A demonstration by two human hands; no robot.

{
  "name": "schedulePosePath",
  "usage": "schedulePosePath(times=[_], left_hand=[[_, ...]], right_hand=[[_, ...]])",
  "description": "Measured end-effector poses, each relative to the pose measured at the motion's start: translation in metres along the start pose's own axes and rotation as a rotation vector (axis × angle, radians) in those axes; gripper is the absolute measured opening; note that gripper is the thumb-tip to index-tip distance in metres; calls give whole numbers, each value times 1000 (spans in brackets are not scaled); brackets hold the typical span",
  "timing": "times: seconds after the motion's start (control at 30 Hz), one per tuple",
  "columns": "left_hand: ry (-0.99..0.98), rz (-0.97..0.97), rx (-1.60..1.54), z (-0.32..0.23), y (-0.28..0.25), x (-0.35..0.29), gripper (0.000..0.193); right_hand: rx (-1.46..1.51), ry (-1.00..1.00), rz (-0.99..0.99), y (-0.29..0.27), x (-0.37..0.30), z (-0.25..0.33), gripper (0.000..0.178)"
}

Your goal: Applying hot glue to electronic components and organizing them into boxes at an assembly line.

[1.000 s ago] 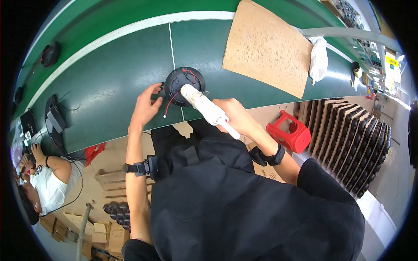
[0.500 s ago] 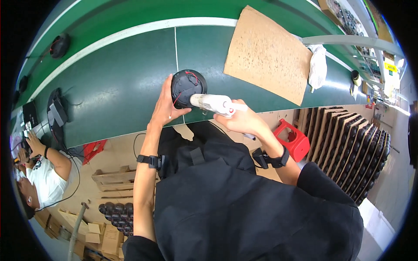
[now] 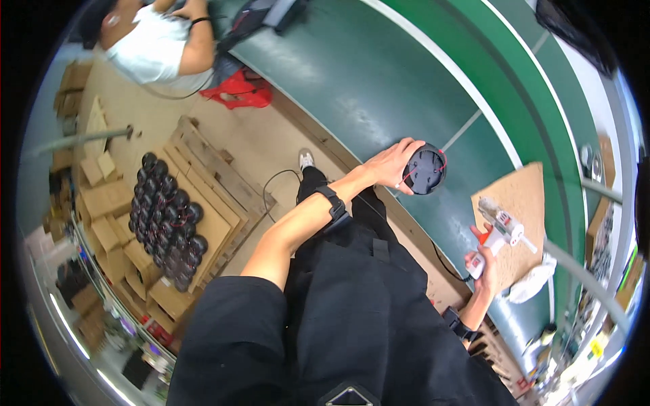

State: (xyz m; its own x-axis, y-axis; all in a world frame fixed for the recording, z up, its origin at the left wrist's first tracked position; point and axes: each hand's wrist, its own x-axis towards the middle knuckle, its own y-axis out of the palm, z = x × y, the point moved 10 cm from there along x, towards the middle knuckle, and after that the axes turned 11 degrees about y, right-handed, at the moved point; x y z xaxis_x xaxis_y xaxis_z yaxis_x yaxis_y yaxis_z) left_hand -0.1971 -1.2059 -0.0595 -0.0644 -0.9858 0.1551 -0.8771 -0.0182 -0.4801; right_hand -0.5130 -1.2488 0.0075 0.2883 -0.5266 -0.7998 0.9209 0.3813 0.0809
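My left hand grips the rim of a round black plastic housing at the bench edge. Its hollow, ribbed side faces up, with thin red wires across it. My right hand is wrapped round the handle of a white hot glue gun with an orange trigger. The gun is apart from the housing, over a brown cardboard sheet on the green bench. A cord runs from the gun's handle.
A white plastic bag lies beside the cardboard. At the upper left sits a co-worker in a white shirt, near a red stool. Several round black housings are stacked on a pallet at left, by cardboard boxes.
My view has swung to the left. The glue gun has moved away from the housing, out to the right over the cardboard. My left hand still holds the housing.
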Motion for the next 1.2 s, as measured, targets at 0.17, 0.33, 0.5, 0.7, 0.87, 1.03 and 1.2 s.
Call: schedulePosePath(times=[0.17, 0.33, 0.5, 0.7, 0.87, 1.03, 1.2], left_hand=[[-200, -377, 105, 40, -112, -137, 121], [-501, -1049, 63, 83, -199, -382, 120], [-970, -1606, 178, 134, -145, -693, 112], [-1386, -1794, -84, 194, -55, -938, 99], [-1683, -1770, 105, 197, -4, -1045, 116], [-1424, -1928, -76, 290, 11, -994, 131], [-2134, -1534, -405, 315, 61, -1202, 104]], right_hand=[[1, 26, 12, 41, 4, 3, 65], [-41, 31, -106, 84, 14, -12, 58], [13, 21, -137, 105, 17, -30, 49], [-89, -160, -349, 106, -26, -23, 41], [-239, -65, -502, 112, -41, -43, 29], [-272, -161, -643, 99, -90, -31, 27], [-322, -57, -460, 84, -22, -68, 30]])
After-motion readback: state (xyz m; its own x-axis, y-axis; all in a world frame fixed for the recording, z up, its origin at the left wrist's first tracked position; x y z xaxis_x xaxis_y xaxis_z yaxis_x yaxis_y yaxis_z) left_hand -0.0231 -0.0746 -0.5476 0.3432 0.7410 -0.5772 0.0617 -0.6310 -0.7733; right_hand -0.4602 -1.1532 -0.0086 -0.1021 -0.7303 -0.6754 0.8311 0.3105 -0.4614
